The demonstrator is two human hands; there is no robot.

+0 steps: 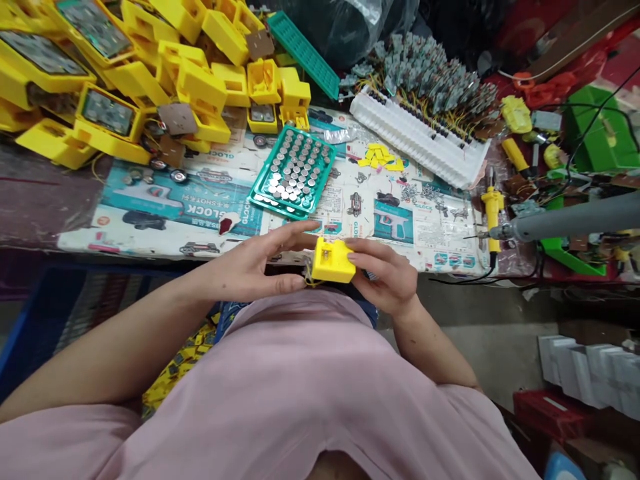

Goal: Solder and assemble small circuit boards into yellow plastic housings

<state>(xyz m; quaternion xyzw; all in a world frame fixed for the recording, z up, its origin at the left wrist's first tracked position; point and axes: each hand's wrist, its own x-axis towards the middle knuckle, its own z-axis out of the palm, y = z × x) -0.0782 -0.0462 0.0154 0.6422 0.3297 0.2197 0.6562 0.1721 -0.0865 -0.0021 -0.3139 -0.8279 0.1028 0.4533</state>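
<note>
Over the table's front edge, my right hand (pixel 387 272) grips a small yellow plastic casing (pixel 334 261) by its right side. A recess with a small metal part shows on the casing's top, and thin wires hang at its left side. My left hand (pixel 255 263) is just left of the casing, its thumb and fingers apart around the wires. Whether the left fingertips touch the wires, I cannot tell. Beyond the hands lies a green tray (pixel 295 170) of silver button cells in rows.
Yellow casings (pixel 200 87) pile up at the back left. Small yellow pieces (pixel 380 157) lie near a white rack (pixel 420 137) of wired parts. To the right are a yellow-handled tool (pixel 493 207) and a grey bar (pixel 580 217). A blue crate (pixel 37 320) stands below left.
</note>
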